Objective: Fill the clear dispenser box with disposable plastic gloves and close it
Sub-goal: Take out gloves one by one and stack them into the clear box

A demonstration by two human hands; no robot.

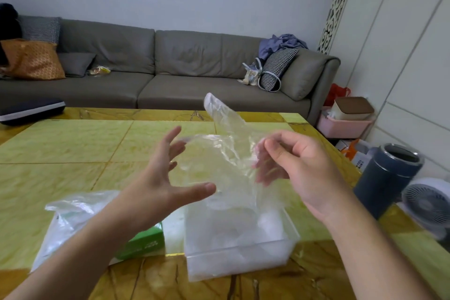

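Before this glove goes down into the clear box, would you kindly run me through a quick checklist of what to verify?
1. Right hand has the plastic glove pinched: ok, fingers curl on its edge.
2. Left hand grips the glove: not ok, fingers are spread, at most touching it.
3. Clear dispenser box open on top: ok, no lid over it.
4. Glove above the box: ok, it hangs over the opening.
5. Glove flattened for stacking: not ok, it is crumpled, one finger sticking up.
6. Lid within reach: cannot tell, none is plainly visible.
7. Green carton and plastic bag clear of the box: ok, they lie to its left.
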